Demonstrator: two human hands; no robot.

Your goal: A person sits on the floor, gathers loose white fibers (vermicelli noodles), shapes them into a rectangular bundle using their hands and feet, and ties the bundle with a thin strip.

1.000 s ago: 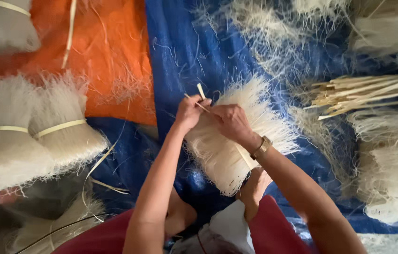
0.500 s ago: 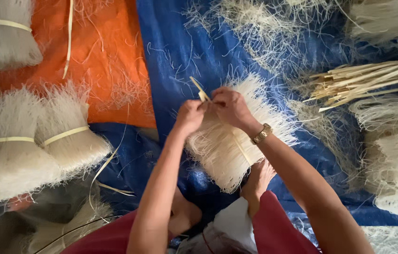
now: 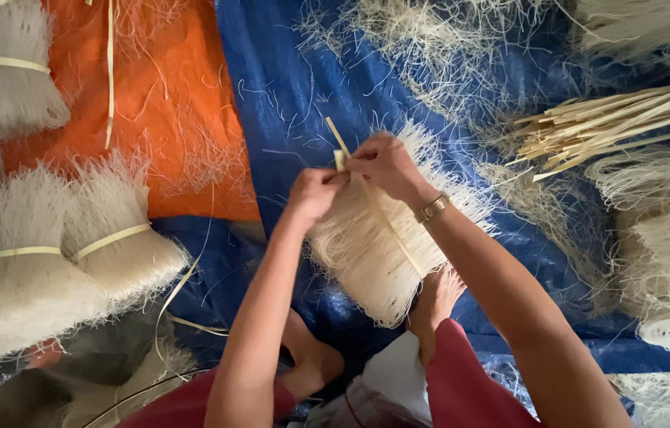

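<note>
- Right under the hands, on the crinkled blue plastic tarp (image 3: 271, 87), there's a pale, fan-shaped bundle of fine dried noodle strands (image 3: 366, 254), braced against the person's bare foot (image 3: 436, 297).
- The left hand (image 3: 313, 192) is closed, pinching the short end of a thin, flat, pale bamboo-like tie strip (image 3: 386, 226). The right hand (image 3: 386, 165), gold wristwatch (image 3: 432, 208) on that wrist, is closed too, gripping the same strip just beside the left. Fingertips nearly touching.
- The strip runs from between the hands down across the bundle toward the foot, with a free end poking up past the knuckles.
- My read: this is the tying step, the band wrapped round the bundle's waist and being twisted or knotted. Looks partway through, since the ends are loose.
- The next move probably calls for keeping tension on both ends while cinching, or the strands will splay out.
- Well off to the left of the left arm, tied white noodle bundles (image 3: 57, 261) sit partly on an orange tarp (image 3: 168, 103), each with a pale band.
- Off to the right of the right arm lies a sheaf of spare pale tie strips (image 3: 612, 123), with loose noodle heaps (image 3: 668, 261) nearer the person.
</note>
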